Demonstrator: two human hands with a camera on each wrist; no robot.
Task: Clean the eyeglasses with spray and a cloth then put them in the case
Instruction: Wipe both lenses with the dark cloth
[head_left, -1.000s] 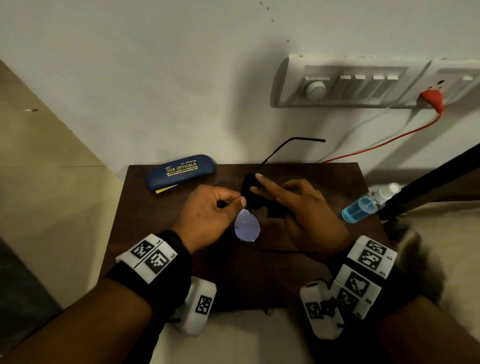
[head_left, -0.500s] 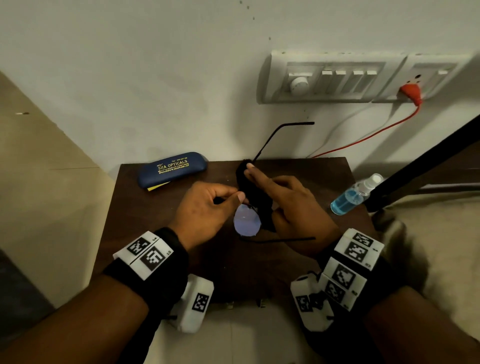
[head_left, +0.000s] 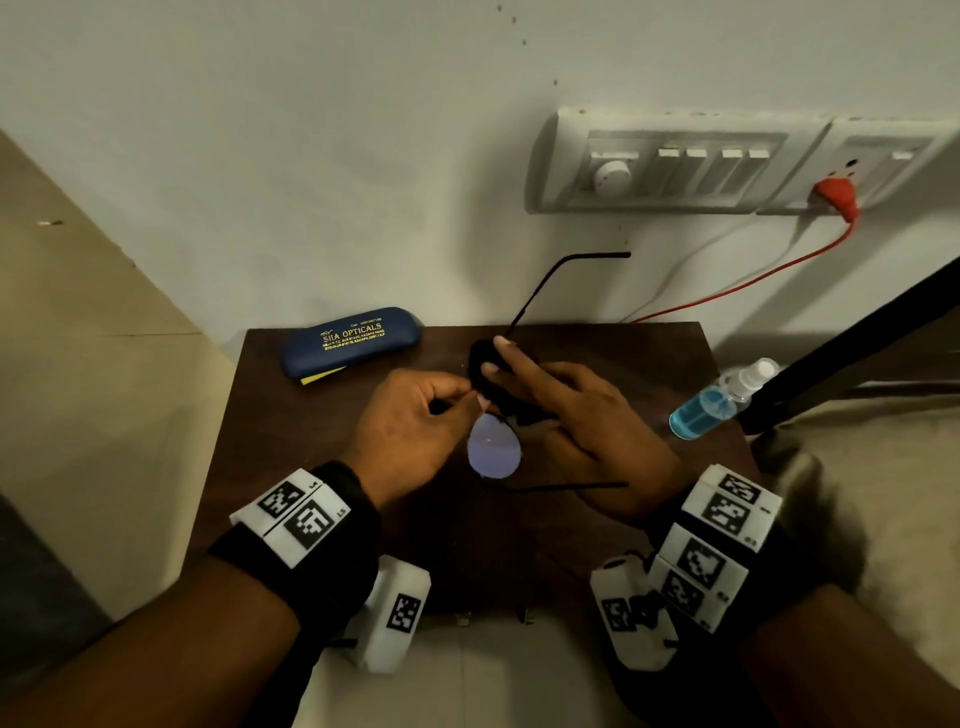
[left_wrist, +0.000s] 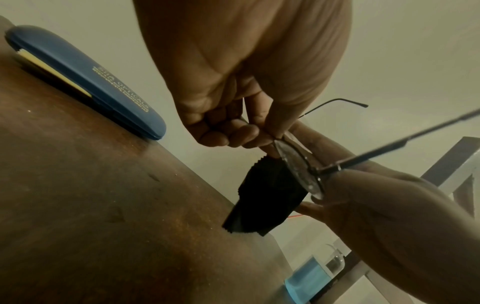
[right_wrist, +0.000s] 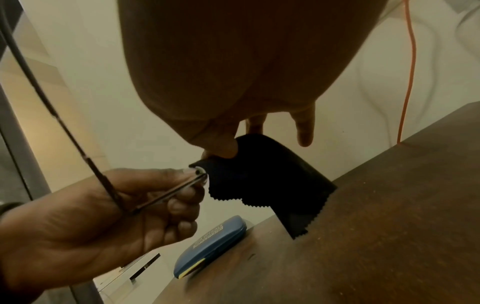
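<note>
The left hand (head_left: 415, 426) pinches the eyeglasses (head_left: 493, 449) at the frame near the bridge, thumb and curled fingers closed on the thin metal, holding them above the worktop (head_left: 311, 467). The right hand (head_left: 587, 421) grasps a black cloth (head_left: 485, 364) folded over the far lens, thumb beneath and fingers stretched along the top; the cloth's zigzag edge hangs down toward the wood in the wrist views. The near lens shows bare and pale, one temple arm juts up toward the wall, and the other runs across in front of the right hand. A blue case (head_left: 350, 340) lies closed at the worktop's far left corner with something yellow sticking out beneath it, well apart from the hands. A spray bottle (head_left: 719, 400) of blue liquid lies tilted at the right edge, just beside a dark bar (head_left: 852, 332). The worktop is dark brown wood against a pale wall carrying a switchboard (head_left: 675, 161) and a red plug (head_left: 836, 195) whose cord trails down.
</note>
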